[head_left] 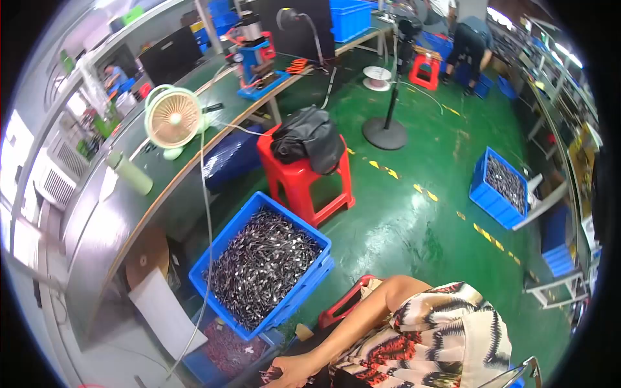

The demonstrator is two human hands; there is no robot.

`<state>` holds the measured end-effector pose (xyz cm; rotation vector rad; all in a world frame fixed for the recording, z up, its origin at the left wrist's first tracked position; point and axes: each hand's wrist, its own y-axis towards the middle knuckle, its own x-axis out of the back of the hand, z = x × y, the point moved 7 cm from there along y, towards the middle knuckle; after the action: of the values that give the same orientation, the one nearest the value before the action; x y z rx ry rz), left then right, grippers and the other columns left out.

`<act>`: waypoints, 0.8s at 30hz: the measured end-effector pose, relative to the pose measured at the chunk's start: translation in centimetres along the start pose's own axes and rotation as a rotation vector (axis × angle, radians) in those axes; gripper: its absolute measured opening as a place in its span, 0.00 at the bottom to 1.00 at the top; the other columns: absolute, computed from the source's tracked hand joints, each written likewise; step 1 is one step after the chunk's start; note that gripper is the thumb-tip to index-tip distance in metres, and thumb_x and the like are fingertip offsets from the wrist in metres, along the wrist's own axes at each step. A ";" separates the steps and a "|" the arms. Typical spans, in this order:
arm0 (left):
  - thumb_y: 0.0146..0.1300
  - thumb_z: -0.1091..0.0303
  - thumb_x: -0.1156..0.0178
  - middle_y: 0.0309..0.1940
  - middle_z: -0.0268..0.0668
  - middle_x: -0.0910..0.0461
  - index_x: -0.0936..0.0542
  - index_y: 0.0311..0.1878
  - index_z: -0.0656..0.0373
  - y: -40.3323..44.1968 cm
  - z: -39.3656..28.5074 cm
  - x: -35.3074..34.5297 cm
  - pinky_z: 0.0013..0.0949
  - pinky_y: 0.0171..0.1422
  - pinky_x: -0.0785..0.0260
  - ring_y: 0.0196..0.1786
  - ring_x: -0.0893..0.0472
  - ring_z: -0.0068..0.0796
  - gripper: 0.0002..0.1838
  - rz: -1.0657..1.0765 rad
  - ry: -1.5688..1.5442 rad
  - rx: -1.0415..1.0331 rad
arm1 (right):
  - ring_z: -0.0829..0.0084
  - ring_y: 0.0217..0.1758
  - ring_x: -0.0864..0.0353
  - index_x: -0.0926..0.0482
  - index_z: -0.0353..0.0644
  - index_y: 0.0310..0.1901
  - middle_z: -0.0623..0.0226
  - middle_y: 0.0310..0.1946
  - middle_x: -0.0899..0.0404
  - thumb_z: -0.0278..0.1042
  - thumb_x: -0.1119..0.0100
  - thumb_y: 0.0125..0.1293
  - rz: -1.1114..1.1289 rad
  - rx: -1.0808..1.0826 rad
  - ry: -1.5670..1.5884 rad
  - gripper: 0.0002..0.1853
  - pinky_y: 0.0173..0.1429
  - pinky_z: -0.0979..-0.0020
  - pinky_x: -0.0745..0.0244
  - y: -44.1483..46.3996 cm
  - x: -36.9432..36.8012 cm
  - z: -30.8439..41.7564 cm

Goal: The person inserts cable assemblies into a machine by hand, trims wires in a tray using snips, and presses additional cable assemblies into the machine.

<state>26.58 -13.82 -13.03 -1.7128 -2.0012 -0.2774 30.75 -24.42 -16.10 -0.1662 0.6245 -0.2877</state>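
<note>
At the bottom edge is my right hand (294, 372), with the forearm running down to it from a patterned sleeve (446, 330). Its fingers are curled around something dark that I cannot make out. Just above and left of the hand, a lower blue bin (191, 363) holds small reddish pieces (233, 349). Beyond it stands a blue crate (317, 240), heaped with small dark and silvery pieces (265, 265); it appears stacked on another crate. My left hand does not show.
A red stool (301, 194) bears a black bag (310, 139). On the left workbench (103, 220) are a fan (174, 118), a green bottle (132, 173) and a blue press (255, 61). Another blue crate (498, 213) sits right, past a fan stand (385, 134). A person (471, 45) bends over far back.
</note>
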 end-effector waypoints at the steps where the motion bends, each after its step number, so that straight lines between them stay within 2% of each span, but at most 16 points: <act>1: 0.54 0.78 0.43 0.26 0.33 0.24 0.24 0.37 0.65 0.7 -0.5 -0.8 0.22 0.35 0.32 0.29 0.27 0.17 0.06 0.025 0.047 -0.031 | 0.88 0.07 0.51 0.32 0.46 0.19 0.81 0.07 0.46 0.51 0.47 0.60 -0.103 0.200 0.175 0.20 0.11 0.80 0.59 1.9 0.8 -1.7; 4: 0.54 0.79 0.43 0.25 0.34 0.24 0.25 0.37 0.66 2.0 -1.8 -1.9 0.23 0.34 0.32 0.29 0.26 0.17 0.06 0.075 0.156 -0.076 | 0.88 0.07 0.51 0.29 0.45 0.19 0.81 0.06 0.45 0.55 0.50 0.60 -0.145 0.338 0.213 0.22 0.11 0.80 0.59 0.9 2.2 -0.7; 7: 0.54 0.78 0.43 0.24 0.34 0.25 0.25 0.36 0.66 3.0 -1.1 -2.6 0.22 0.31 0.32 0.28 0.27 0.18 0.06 0.104 0.153 -0.089 | 0.88 0.07 0.51 0.27 0.44 0.20 0.81 0.06 0.45 0.58 0.52 0.60 -0.240 0.236 0.172 0.24 0.11 0.80 0.59 0.8 3.1 -1.2; 8: 0.54 0.78 0.43 0.24 0.34 0.25 0.25 0.36 0.66 3.2 -0.8 -2.7 0.21 0.30 0.33 0.27 0.27 0.18 0.06 0.113 0.141 -0.088 | 0.87 0.06 0.50 0.27 0.44 0.20 0.81 0.06 0.44 0.58 0.52 0.60 -0.251 0.283 0.175 0.25 0.10 0.80 0.59 0.6 3.3 -0.9; 11: 0.55 0.77 0.42 0.23 0.34 0.25 0.25 0.36 0.66 3.9 0.1 -3.3 0.20 0.28 0.34 0.26 0.27 0.19 0.06 0.131 0.122 0.031 | 0.86 0.06 0.50 0.26 0.44 0.20 0.80 0.06 0.43 0.60 0.53 0.60 -0.300 0.404 0.197 0.26 0.10 0.79 0.58 -0.6 3.7 0.1; 13: 0.55 0.76 0.41 0.23 0.34 0.25 0.24 0.36 0.66 4.1 -1.4 -4.0 0.21 0.28 0.33 0.25 0.27 0.19 0.06 0.119 0.105 -0.028 | 0.86 0.06 0.49 0.28 0.43 0.19 0.79 0.06 0.42 0.61 0.53 0.59 -0.359 0.466 0.235 0.27 0.10 0.79 0.57 -1.5 3.8 0.6; 16: 0.54 0.75 0.40 0.23 0.34 0.24 0.24 0.36 0.66 4.6 -3.2 -4.7 0.21 0.29 0.33 0.25 0.26 0.18 0.07 0.113 0.199 -0.169 | 0.85 0.06 0.46 0.30 0.43 0.17 0.76 0.07 0.39 0.62 0.51 0.57 -0.470 0.392 0.181 0.27 0.09 0.80 0.55 0.2 6.1 -2.0; 21: 0.52 0.74 0.38 0.24 0.35 0.23 0.22 0.36 0.64 4.7 -6.0 -6.6 0.21 0.31 0.32 0.26 0.26 0.18 0.08 0.141 0.360 -0.341 | 0.83 0.05 0.43 0.35 0.43 0.13 0.74 0.07 0.39 0.61 0.48 0.56 -0.603 0.415 0.402 0.28 0.08 0.80 0.53 -0.5 7.6 -2.3; 24: 0.53 0.74 0.39 0.25 0.35 0.23 0.22 0.37 0.64 4.6 -6.7 -7.4 0.22 0.32 0.32 0.27 0.26 0.19 0.08 0.106 0.276 -0.343 | 0.82 0.06 0.42 0.36 0.45 0.11 0.74 0.06 0.39 0.58 0.49 0.58 -0.610 0.415 0.431 0.28 0.07 0.80 0.51 -0.9 8.5 -2.3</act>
<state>33.32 -22.42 -11.61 -1.8565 -1.7282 -0.8128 35.76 -28.08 -22.43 0.1168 0.9166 -1.0528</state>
